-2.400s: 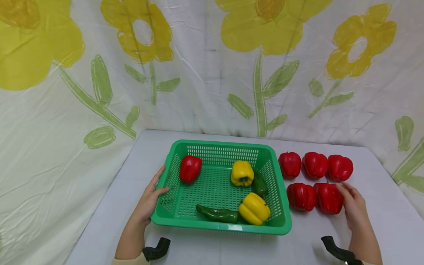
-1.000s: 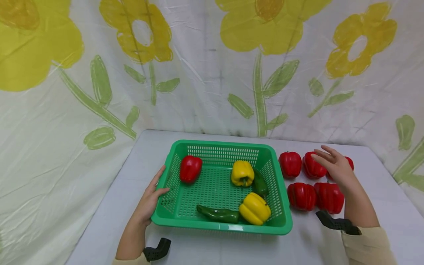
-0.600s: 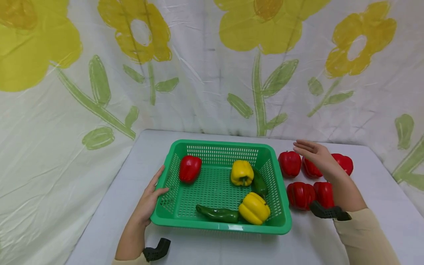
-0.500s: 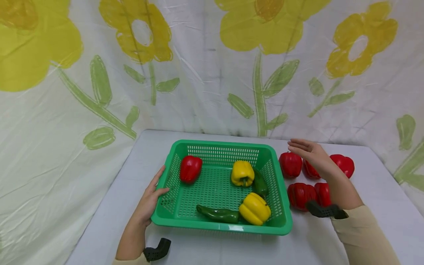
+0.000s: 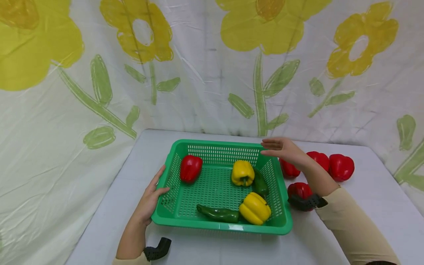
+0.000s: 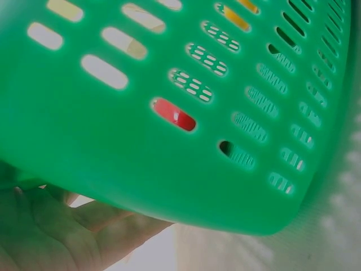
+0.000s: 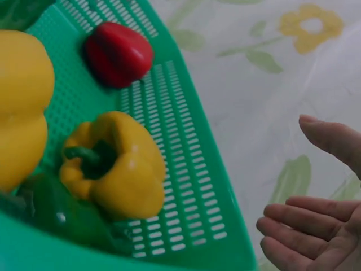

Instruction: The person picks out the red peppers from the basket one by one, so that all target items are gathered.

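My left hand holds the left side of a green plastic basket, the thumb over its rim and the fingers along the outside. In the left wrist view the palm shows beneath the basket wall. Inside lie a red bell pepper, two yellow bell peppers and two long green peppers. My right hand hovers by the back right corner of the basket, its fingers straight and nothing in them. The right wrist view shows that hand with thumb and fingers apart, beside the basket rim.
Several red bell peppers stand in two rows on the white table, right of the basket; my right arm hides part of them. A white cloth with painted yellow flowers hangs behind the table. Each wrist carries a black mount.
My right hand has left the front red bell pepper, passed over the back row and moved left to the basket's back right corner. My left hand and the basket have stayed in place.
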`<move>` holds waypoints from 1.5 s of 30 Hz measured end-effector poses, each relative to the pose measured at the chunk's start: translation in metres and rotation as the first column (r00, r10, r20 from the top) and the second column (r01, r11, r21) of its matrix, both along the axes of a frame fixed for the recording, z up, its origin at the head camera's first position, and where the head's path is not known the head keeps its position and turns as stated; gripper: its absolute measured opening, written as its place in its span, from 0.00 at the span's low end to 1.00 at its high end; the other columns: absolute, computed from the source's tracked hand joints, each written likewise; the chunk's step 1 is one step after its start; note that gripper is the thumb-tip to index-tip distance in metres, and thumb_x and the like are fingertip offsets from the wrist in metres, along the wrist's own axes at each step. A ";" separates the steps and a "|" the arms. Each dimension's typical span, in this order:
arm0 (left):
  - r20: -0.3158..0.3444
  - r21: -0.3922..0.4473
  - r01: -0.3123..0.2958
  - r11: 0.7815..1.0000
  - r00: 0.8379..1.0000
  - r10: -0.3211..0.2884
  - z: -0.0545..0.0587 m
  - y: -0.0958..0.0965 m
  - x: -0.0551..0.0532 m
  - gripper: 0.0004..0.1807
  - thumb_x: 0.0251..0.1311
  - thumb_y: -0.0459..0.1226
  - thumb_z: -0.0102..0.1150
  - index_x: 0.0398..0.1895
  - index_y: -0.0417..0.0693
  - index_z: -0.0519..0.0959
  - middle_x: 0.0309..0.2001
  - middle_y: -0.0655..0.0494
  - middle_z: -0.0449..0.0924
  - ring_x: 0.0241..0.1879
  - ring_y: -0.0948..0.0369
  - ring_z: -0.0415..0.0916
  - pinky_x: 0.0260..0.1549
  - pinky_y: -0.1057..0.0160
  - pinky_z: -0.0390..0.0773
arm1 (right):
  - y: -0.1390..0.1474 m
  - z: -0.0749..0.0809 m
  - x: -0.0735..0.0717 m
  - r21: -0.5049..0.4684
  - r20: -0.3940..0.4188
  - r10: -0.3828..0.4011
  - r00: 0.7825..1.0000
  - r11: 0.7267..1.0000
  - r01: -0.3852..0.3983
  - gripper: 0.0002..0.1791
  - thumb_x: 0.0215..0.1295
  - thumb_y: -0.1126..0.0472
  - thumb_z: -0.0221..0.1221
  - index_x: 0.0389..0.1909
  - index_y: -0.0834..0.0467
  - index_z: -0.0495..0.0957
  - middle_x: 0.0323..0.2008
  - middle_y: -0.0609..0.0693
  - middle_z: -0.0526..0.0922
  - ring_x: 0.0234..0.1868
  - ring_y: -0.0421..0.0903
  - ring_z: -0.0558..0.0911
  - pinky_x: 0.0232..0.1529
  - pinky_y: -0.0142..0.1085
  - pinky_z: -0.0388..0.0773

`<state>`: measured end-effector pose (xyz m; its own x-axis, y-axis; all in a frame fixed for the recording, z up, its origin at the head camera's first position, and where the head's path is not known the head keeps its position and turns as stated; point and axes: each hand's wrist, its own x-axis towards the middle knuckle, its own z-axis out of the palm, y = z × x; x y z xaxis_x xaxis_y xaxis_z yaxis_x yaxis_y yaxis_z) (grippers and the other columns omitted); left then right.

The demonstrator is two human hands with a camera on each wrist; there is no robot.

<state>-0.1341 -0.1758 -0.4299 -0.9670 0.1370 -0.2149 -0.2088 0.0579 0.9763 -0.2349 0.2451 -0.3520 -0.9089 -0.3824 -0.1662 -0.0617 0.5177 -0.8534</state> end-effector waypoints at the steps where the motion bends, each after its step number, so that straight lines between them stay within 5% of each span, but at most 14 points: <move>1: -0.002 -0.001 0.000 1.000 1.000 0.000 0.000 0.000 0.000 0.36 0.66 0.31 0.37 0.73 0.70 0.44 0.74 0.56 0.40 0.64 0.51 0.55 0.48 0.61 0.71 | -0.003 -0.001 -0.001 -0.011 0.012 0.007 1.000 1.000 -0.007 0.35 0.64 0.52 0.56 0.66 0.64 0.59 0.64 0.63 0.66 0.66 0.59 0.65 0.63 0.54 0.62; 7: 0.003 -0.003 -0.004 1.000 1.000 0.004 0.000 0.001 0.000 0.36 0.66 0.31 0.37 0.73 0.71 0.45 0.74 0.56 0.41 0.64 0.51 0.55 0.47 0.60 0.71 | -0.021 -0.007 -0.009 -0.102 0.128 0.051 0.990 0.994 -0.038 0.36 0.65 0.53 0.55 0.67 0.68 0.55 0.65 0.66 0.64 0.66 0.60 0.64 0.65 0.54 0.59; 21: 0.022 0.010 -0.006 1.000 1.000 0.006 0.000 -0.001 0.000 0.36 0.66 0.31 0.37 0.72 0.73 0.45 0.74 0.56 0.42 0.63 0.50 0.57 0.47 0.60 0.73 | -0.083 -0.025 -0.025 -0.214 0.340 0.201 0.919 0.968 -0.132 0.37 0.65 0.54 0.55 0.69 0.68 0.53 0.70 0.62 0.54 0.67 0.58 0.63 0.65 0.46 0.62; 31: 0.019 -0.003 -0.004 1.000 1.000 0.004 0.000 -0.001 -0.002 0.37 0.66 0.31 0.39 0.72 0.72 0.45 0.74 0.58 0.40 0.64 0.51 0.56 0.47 0.62 0.70 | -0.135 -0.046 -0.029 -0.259 0.483 0.173 0.859 0.965 -0.048 0.31 0.66 0.59 0.54 0.66 0.68 0.58 0.68 0.62 0.59 0.68 0.57 0.61 0.68 0.46 0.57; 45: 0.024 0.007 -0.005 1.000 1.000 0.005 0.000 -0.001 -0.003 0.37 0.66 0.31 0.38 0.72 0.72 0.45 0.74 0.59 0.39 0.67 0.52 0.53 0.49 0.62 0.70 | -0.187 -0.064 -0.028 -0.214 0.571 0.073 0.818 0.975 0.062 0.30 0.62 0.58 0.58 0.62 0.69 0.64 0.62 0.61 0.70 0.64 0.56 0.69 0.65 0.44 0.63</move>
